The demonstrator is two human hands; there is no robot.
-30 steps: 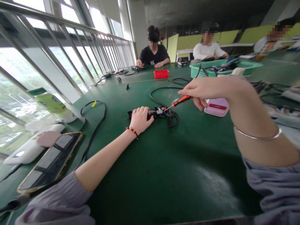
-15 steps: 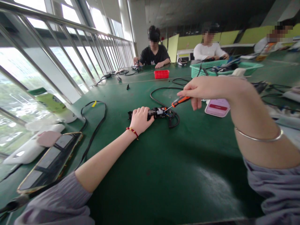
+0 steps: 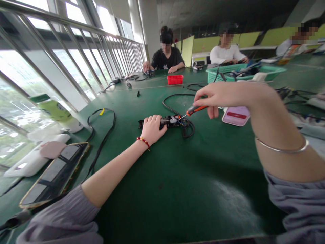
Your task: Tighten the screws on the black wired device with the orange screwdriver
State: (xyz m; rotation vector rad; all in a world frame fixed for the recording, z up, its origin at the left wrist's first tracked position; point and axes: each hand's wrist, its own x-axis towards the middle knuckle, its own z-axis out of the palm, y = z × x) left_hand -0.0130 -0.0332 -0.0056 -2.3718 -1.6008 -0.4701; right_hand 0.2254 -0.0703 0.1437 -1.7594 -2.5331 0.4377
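A black, elongated device (image 3: pixel 167 122) lies on a green tabletop (image 3: pixel 177 176), its long axis running left to right, exposed wires (image 3: pixel 181 122) at its right end. The left hand (image 3: pixel 153 129) grips its body; the right hand (image 3: pixel 212 98) grasps an orange-and-black screwdriver (image 3: pixel 196 109), slanting down-left toward the wires. Nearby lies a pink phone (image 3: pixel 236 117).
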